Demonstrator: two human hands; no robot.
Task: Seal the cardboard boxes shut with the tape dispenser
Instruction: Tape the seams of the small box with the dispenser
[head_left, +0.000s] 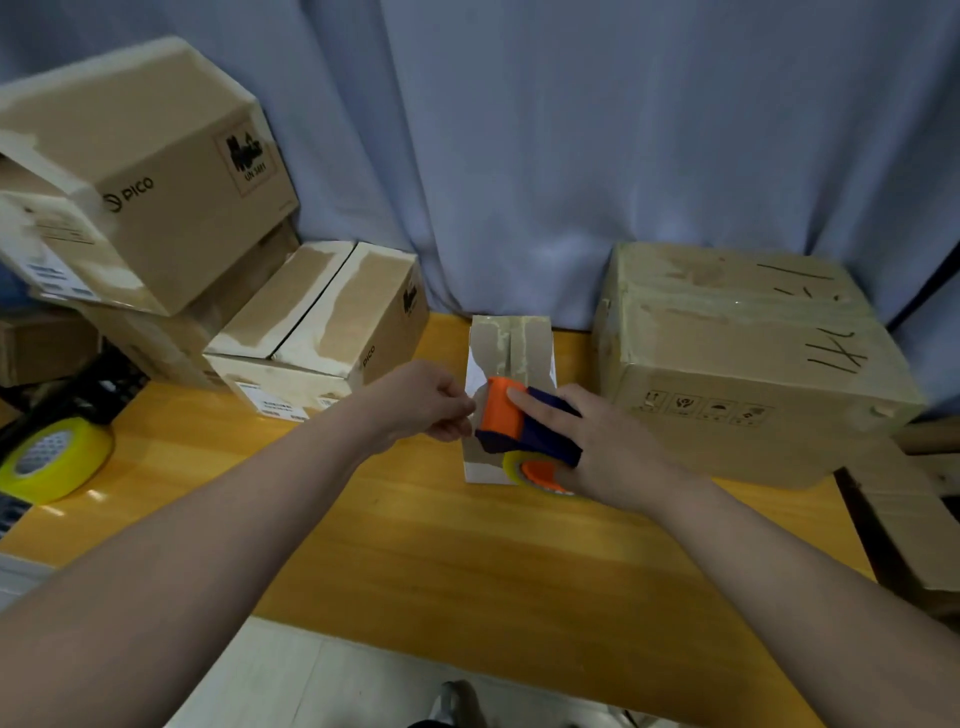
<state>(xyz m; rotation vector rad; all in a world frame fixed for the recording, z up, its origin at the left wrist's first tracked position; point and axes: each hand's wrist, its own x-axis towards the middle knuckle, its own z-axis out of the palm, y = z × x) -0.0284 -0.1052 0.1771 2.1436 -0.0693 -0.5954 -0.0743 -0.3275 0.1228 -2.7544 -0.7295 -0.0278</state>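
A small cardboard box (511, 345) stands on the yellow table (415, 545), its top flaps closed and streaked with old tape. Over its near half my right hand (608, 441) grips an orange and dark blue tape dispenser (524, 426), index finger laid along the top. The yellowish tape roll (519, 467) shows under the dispenser. My left hand (431, 400) is curled at the box's left side, fingertips pinched close to the dispenser's orange front; what it pinches is too small to tell.
A large taped box (748, 364) sits at the right. Several PICO boxes (156, 171) are stacked at the left, one lower box (322, 332) beside the small box. A spare yellow tape roll (57, 457) lies at the table's left edge. A blue curtain hangs behind.
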